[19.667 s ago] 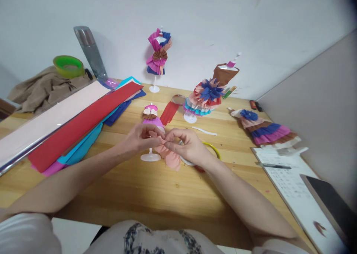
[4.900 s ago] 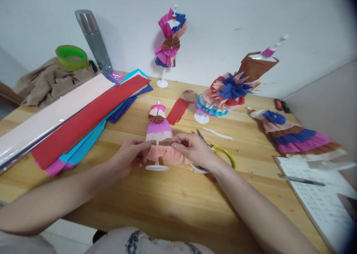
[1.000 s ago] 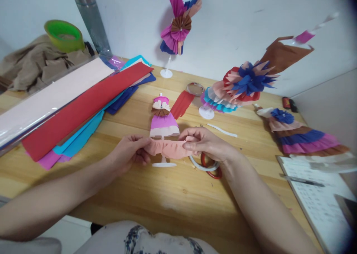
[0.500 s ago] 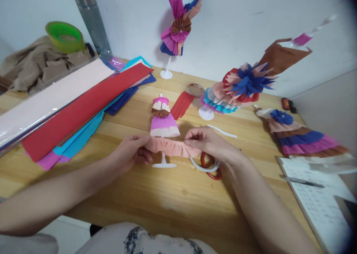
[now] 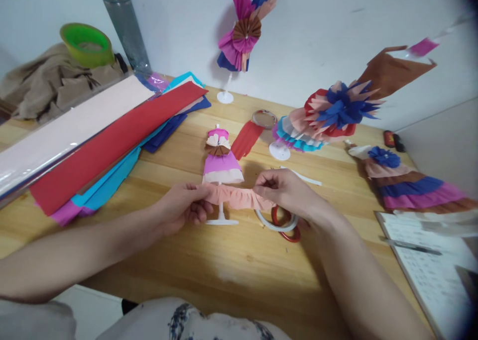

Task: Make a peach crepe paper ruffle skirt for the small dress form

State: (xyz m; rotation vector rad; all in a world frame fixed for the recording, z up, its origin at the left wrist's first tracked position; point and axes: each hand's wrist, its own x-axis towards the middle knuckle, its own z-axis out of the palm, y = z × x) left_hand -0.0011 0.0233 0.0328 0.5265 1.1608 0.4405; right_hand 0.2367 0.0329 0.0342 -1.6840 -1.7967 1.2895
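A gathered peach crepe paper ruffle (image 5: 234,197) stretches between my two hands. My left hand (image 5: 190,203) pinches its left end, and my right hand (image 5: 281,188) pinches it near the right end. Directly behind the ruffle stands a small dress form (image 5: 223,168) in a pink and white paper skirt with a brown pleated waist piece. The ruffle hangs just below the skirt's white hem and crosses in front of the stand's pole. Under my right hand lie a white tape roll (image 5: 278,226) and a red ring-shaped roll (image 5: 293,236), both partly covered.
Crepe paper sheets (image 5: 123,136) in several colours spread at the left. Two dressed paper figures on stands, one with a blue flower (image 5: 341,103), rise at the back. A red paper piece (image 5: 246,138), a paper dress (image 5: 414,183) and a notebook (image 5: 411,270) with a pen lie around.
The view has shifted slightly, so most things on the table sit a little further right. Both hands keep their pinch on the ruffle, which stays in front of the dress form.
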